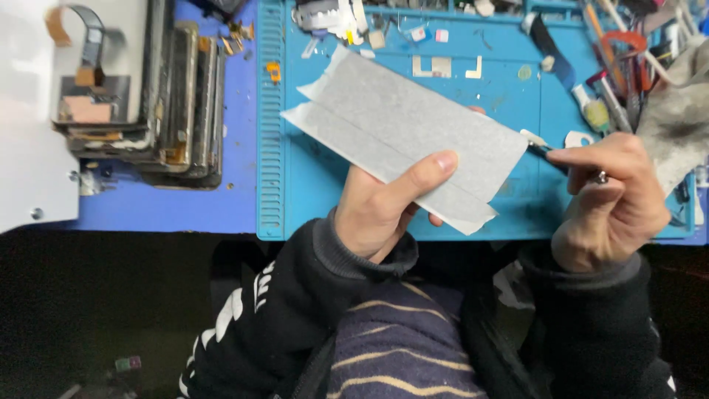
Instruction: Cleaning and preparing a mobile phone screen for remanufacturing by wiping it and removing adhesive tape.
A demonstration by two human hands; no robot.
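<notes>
My left hand (384, 203) holds a flat grey rectangular panel (402, 129) wrapped in grey paper or film, thumb on top near its lower edge. The panel is tilted, its far end toward the upper left. My right hand (613, 196) grips a thin metal tool (543, 148), its small tip touching the right edge of the panel. Both hands hover over a blue work mat (509, 89).
A stack of dark flat panels and frames (173, 103) lies at the left on the blue table (148, 203). Small parts, tweezers and pens (613, 81) crowd the mat's far and right edges. A grey cloth (679, 111) sits at the right.
</notes>
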